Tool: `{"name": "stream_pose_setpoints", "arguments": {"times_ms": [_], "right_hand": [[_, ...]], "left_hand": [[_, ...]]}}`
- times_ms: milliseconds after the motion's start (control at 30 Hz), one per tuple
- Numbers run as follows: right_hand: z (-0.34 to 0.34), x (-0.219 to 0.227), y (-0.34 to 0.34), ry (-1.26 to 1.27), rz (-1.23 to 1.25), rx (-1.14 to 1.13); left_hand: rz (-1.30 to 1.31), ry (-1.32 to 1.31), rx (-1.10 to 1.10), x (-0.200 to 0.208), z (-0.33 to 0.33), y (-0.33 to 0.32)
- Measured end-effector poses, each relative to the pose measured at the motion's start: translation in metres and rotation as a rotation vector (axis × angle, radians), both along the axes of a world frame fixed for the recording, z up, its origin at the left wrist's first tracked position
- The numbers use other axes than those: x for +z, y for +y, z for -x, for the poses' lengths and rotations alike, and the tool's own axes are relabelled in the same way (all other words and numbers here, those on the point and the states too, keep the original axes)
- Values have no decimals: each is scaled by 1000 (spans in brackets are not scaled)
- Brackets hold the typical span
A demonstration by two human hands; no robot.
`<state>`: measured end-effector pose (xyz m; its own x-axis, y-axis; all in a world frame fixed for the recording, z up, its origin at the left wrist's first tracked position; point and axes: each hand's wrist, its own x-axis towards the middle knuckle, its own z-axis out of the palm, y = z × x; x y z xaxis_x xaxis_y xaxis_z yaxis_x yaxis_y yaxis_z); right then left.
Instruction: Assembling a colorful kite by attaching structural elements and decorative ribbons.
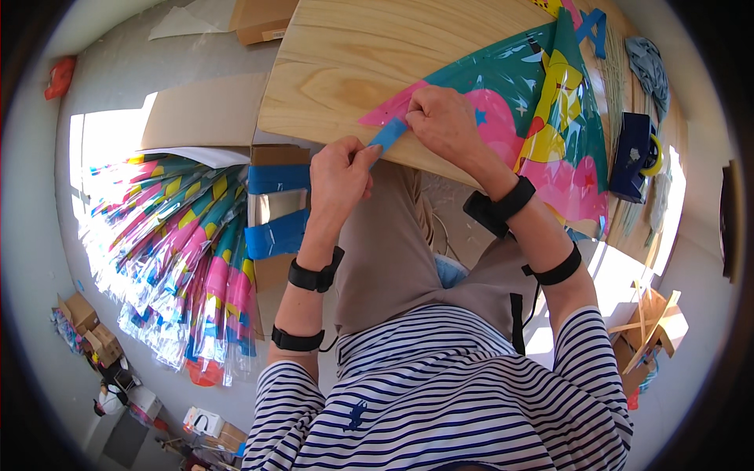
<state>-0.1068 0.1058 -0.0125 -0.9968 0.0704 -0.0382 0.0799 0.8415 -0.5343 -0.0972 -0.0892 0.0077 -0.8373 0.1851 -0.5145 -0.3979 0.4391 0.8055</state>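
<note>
A short blue strip (388,136) stretches between my hands at the near edge of the table. My left hand (341,174) pinches its lower end, just off the table edge. My right hand (444,124) is closed at the strip's upper end, beside the pink tip of a kite (503,118). This kite is a shiny plastic sheet in green, pink and yellow, lying over the right part of the wooden table (345,63). The fingertips of my right hand are partly hidden.
Left of my legs lies a fanned pile of similar kites (184,251), beside a box with blue strips (275,179). A dark blue tape dispenser (631,157), thin rods (616,86) and a grey cloth (649,71) lie on the right. A carton with wooden sticks (652,326) stands at lower right.
</note>
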Motion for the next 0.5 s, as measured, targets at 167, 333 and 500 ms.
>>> {"name": "stream_pose_setpoints", "arguments": {"times_ms": [167, 333, 500], "right_hand": [[0, 1, -1, -17, -4, -1], [0, -2, -1, 7, -39, -1], [-2, -1, -2, 19, -37, -9]], "left_hand": [[47, 59, -7, -2, -1, 1], [80, 82, -25, -3, -1, 2], [104, 89, -22, -3, -2, 3]]}}
